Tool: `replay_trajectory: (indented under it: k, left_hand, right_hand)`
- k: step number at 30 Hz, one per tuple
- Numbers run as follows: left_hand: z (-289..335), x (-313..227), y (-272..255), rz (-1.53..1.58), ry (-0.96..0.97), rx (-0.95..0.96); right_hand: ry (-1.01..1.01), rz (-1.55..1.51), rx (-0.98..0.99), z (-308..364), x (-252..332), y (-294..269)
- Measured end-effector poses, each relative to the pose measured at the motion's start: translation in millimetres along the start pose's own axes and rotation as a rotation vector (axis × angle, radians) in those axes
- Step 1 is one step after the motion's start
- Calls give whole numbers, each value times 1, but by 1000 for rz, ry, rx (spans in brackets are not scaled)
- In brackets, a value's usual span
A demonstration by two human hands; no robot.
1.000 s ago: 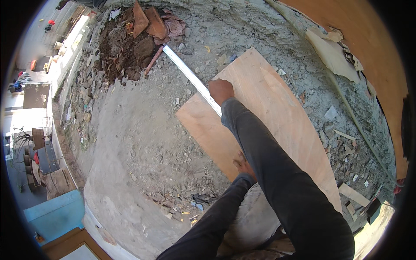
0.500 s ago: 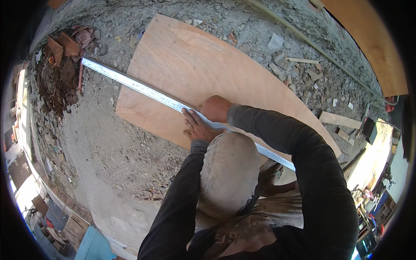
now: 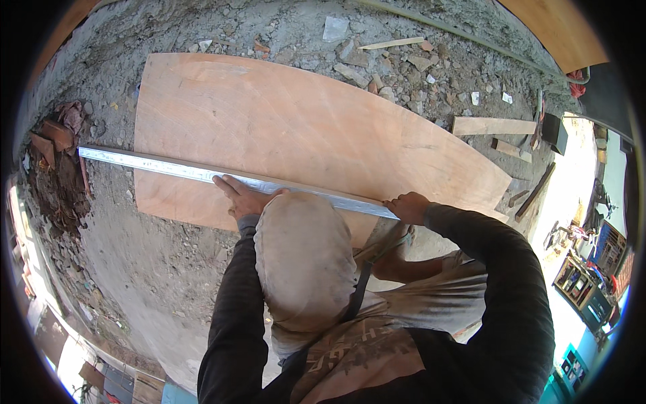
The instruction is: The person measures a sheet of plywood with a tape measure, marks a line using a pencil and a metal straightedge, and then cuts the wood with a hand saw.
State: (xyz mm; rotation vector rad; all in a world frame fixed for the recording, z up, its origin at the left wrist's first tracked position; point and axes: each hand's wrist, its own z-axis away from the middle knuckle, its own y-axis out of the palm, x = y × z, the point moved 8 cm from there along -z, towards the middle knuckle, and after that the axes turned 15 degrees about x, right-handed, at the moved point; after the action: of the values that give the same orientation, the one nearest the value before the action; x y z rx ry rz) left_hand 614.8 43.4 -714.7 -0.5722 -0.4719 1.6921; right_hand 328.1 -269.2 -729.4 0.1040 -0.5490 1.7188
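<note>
A long silvery metal straightedge (image 3: pixel 296 188) lies across a large sheet of plywood (image 3: pixel 269 111), its left end jutting past the sheet over the ground. My left hand (image 3: pixel 247 198) presses on the straightedge near its middle, fingers stretched out over it. Close to the bar's right end, my right hand (image 3: pixel 409 207) is closed, with its fingertips at the bar's far edge. Whatever those fingers pinch is too small to make out. My light cloth-covered knee (image 3: pixel 306 249) hides part of the near edge of the plywood.
Rubble and stones (image 3: pixel 417 64) lie beyond the sheet. Wood offcuts (image 3: pixel 494 126) rest to its right. Broken brown pieces (image 3: pixel 57 138) are heaped at the left. A pipe (image 3: pixel 457 37) runs along the far side. Shelving with tools (image 3: pixel 582 286) stands at far right.
My right hand has slid right along the straightedge, from beside my left hand to near the bar's end. My left hand stays on the bar. The whole view has turned.
</note>
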Motion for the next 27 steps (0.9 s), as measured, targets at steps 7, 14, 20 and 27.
replay_trajectory:
  k: [7,14,20,27]
  left_hand:
    - [-14,27,16,11,27,-56]
    - [2,-1,12,18,12,-62]
    - [-3,51,0,22,89,-181]
    - [58,9,-100,445,794,-612]
  right_hand:
    - [153,-202,-125,34,-29,-12]
    - [242,-416,-542,62,19,-16]
    - [371,-392,-595,-18,35,18]
    - [427,-422,-911,119,-16,-38]
